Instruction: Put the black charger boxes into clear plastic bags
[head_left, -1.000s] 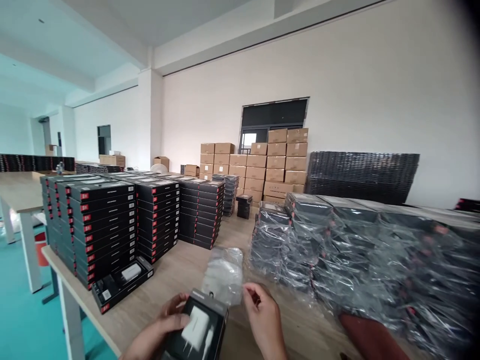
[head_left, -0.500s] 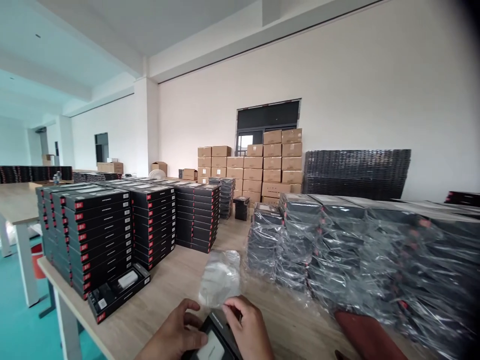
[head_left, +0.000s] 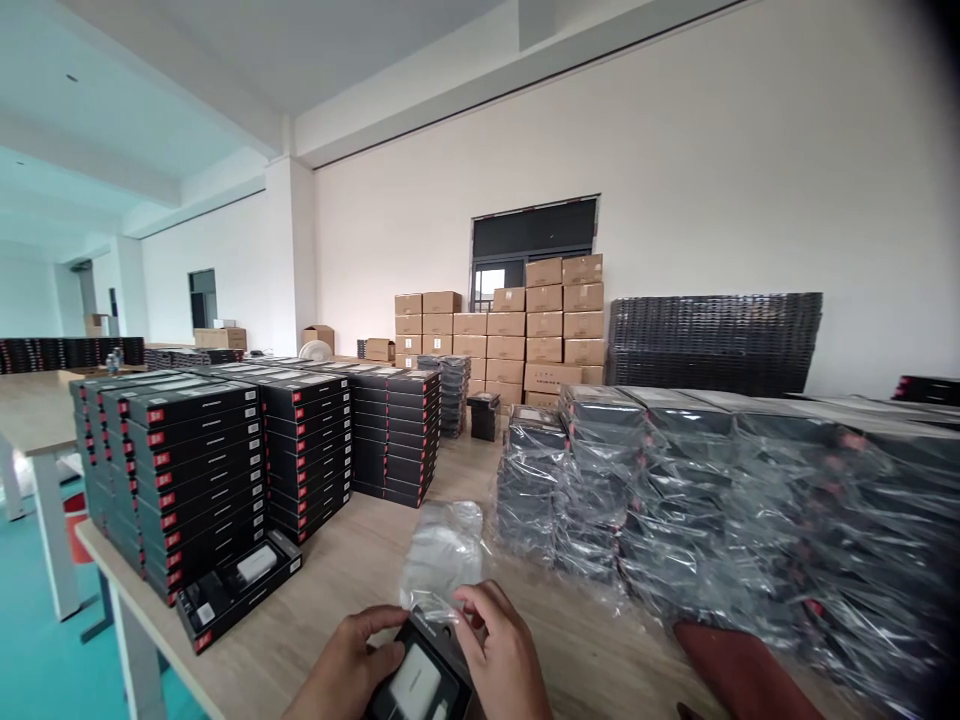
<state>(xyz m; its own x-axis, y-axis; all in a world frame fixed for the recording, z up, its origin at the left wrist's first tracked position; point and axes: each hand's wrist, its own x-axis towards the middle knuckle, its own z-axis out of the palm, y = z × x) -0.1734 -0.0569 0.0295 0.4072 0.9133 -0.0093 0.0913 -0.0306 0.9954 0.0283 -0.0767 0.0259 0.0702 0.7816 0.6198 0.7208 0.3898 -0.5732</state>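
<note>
At the bottom edge, my left hand (head_left: 349,670) grips the left side of a black box (head_left: 420,685) with a white charger showing through its front. My right hand (head_left: 502,660) is closed on the box's top right corner, fingers curled over the edge. A clear plastic bag (head_left: 442,555) lies on the wooden table (head_left: 352,570) just beyond the box, its near edge by my fingertips. One more black box with a white charger (head_left: 240,585) lies flat to the left.
Tall stacks of black boxes with red labels (head_left: 202,460) fill the left of the table. Stacks of bagged boxes (head_left: 712,490) crowd the right. A dark red object (head_left: 739,670) lies at the lower right. Cardboard cartons (head_left: 525,335) and black trays (head_left: 712,340) line the far wall.
The box has dropped lower in view and my right hand has moved from the bag's edge onto the box's top corner. The view has shifted slightly.
</note>
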